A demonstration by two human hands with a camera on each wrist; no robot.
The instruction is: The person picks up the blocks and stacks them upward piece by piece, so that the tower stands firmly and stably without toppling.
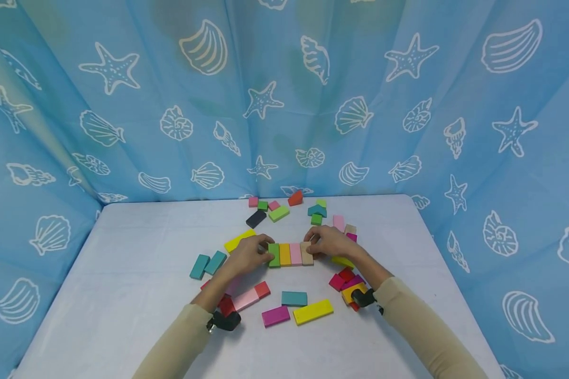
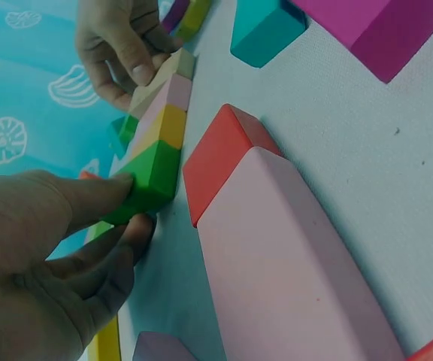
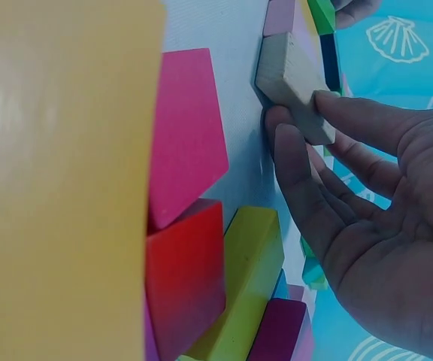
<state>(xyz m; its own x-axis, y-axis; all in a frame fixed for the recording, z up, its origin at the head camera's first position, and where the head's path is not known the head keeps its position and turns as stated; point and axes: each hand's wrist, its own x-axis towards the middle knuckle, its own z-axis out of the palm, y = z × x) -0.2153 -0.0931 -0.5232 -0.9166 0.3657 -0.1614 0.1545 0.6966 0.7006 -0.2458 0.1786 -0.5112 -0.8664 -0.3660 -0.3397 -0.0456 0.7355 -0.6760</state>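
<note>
Four-coloured blocks lie side by side in a short row: a green block (image 1: 274, 255), an orange block (image 1: 285, 255), a pink block (image 1: 296, 254) and a plain wooden block (image 1: 306, 253). At the row's left end my left hand (image 1: 252, 254) pinches the green block, thumb on its upper face and fingers at its outer side. My right hand (image 1: 331, 242) holds the plain wooden block at the other end in the same way, as the right wrist view shows. Neighbouring blocks touch each other.
Nearer me lie a teal block (image 1: 294, 299), a magenta block (image 1: 276, 316) and a long yellow block (image 1: 313, 312). A pink block (image 1: 245, 299) is by the left forearm. Several mixed blocks (image 1: 348, 281) crowd the right forearm. A black block (image 1: 256, 219) lies behind the row.
</note>
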